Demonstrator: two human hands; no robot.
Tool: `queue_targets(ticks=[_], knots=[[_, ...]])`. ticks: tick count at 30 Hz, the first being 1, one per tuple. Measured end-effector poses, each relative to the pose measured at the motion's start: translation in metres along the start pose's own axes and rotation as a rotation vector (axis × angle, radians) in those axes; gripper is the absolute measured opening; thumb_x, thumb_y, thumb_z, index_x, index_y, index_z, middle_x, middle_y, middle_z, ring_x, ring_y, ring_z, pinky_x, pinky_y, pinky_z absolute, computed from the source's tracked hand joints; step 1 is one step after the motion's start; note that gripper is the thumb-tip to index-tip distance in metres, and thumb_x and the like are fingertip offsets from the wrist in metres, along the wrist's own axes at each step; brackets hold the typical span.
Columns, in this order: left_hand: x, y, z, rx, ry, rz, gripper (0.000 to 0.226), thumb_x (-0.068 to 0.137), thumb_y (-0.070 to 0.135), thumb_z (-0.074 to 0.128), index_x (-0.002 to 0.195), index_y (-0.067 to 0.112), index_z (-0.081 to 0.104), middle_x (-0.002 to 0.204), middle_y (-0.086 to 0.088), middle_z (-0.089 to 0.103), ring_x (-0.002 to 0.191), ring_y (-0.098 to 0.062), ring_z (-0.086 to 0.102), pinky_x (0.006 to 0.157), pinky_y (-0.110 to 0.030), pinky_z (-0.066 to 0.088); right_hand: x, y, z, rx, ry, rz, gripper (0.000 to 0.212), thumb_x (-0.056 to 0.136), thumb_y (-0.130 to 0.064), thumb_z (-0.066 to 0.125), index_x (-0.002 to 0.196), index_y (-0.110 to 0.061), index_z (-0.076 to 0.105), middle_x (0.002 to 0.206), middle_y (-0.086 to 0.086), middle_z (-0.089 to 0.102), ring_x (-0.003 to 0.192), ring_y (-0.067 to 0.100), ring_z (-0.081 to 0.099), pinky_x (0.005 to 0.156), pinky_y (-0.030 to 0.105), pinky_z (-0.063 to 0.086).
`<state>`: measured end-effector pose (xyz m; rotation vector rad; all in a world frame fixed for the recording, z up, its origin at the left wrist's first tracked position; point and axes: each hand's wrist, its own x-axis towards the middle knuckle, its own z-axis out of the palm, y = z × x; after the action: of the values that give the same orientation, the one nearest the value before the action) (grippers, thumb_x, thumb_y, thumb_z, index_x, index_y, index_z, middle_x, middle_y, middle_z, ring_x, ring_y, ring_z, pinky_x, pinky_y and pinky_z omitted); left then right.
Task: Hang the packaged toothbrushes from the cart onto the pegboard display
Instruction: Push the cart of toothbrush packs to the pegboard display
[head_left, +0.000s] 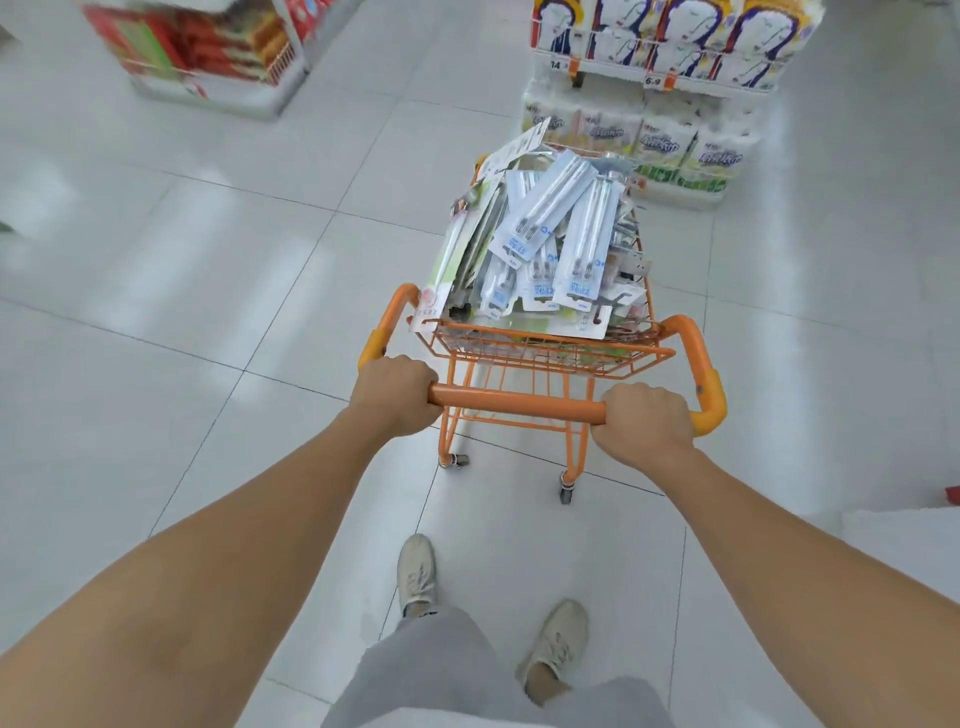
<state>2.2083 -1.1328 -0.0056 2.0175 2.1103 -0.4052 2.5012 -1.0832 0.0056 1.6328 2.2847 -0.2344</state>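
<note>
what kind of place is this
Most likely a supermarket or general store aisle. An orange shopping cart piled with packaged toothbrushes stands on a tiled floor, and stacked tissue packs sit on a display with price tags.

A price tag (556, 65) on the display shelf (623, 65) of white paper packs reads "14", perhaps cut off by blur. A second tag (653, 81) further right reads "6.9". Print on the packaged toothbrushes (545, 228) is too blurred to read.
</note>
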Motion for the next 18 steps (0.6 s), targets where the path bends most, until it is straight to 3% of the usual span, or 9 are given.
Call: queue_targets(ticks=[8,13,18], knots=[[-0.010,0.007,0.010,-0.069,0.025,-0.187,0.021,0.085,0.036,0.054,0.067,0.025,0.053,0.064,0.007,0.057,0.071,-0.015,0.058,0.077,-0.034,0.051,0.052,0.009,-0.012,-0.108,0.054,-0.199,0.012,0.080,-0.033,0.057,0.077,-0.023,0.063,0.065,-0.005,0.052,0.063,0.021,0.057,0.058,0.029,0.041],[-0.008,-0.008,0.012,-0.127,0.031,-0.280,0.022,0.085,0.036,0.053,0.067,0.024,0.054,0.063,0.007,0.057,0.067,-0.014,0.058,0.063,-0.028,0.045,0.092,-0.009,-0.027,-0.131,0.064,-0.282,0.010,0.081,-0.032,0.057,0.073,-0.025,0.060,0.063,-0.007,0.052,0.061,0.019,0.056,0.057,0.029,0.042],[0.003,-0.032,0.010,-0.147,0.019,-0.376,0.023,0.086,0.037,0.052,0.068,0.024,0.056,0.064,0.007,0.057,0.067,-0.013,0.059,0.063,-0.028,0.047,0.135,-0.036,-0.045,-0.193,0.071,-0.377,0.012,0.082,-0.033,0.058,0.074,-0.024,0.061,0.063,-0.007,0.052,0.059,0.017,0.054,0.056,0.028,0.041]])
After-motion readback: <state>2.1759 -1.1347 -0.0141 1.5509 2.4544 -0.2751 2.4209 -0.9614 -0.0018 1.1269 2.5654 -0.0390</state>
